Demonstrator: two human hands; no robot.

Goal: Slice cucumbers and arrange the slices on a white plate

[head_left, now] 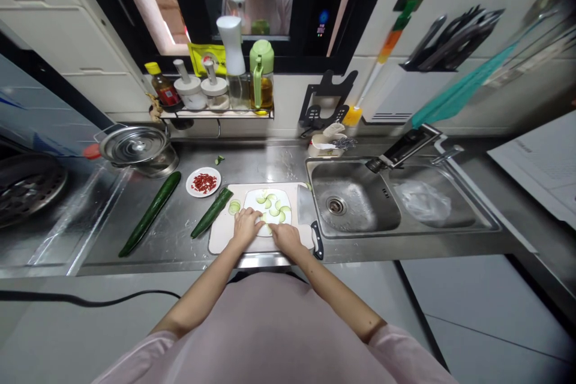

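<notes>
The cutting board [220,240] lies close to the front edge of the worktop [180,246], with only a narrow strip of steel before it. On the board sits a white plate [250,199], carrying curved cucumber slices [274,212] mostly across its middle and right side. The left hand [246,226] bends over the plate's near left corner and the right hand [287,239] over its near right corner, fingertips close together at the near edge; I cannot tell whether either grasps a slice.

The knife [308,207] lies along the board's right edge, just beside the sink [354,203], its handle jutting past the near right corner. A cut cucumber [211,214] slants across the left edge, near some round slices [234,207]. More steel opens leftward, up to the whole cucumber [150,214]; behind the cut one stands a dish [191,187] of red pieces [204,183].
</notes>
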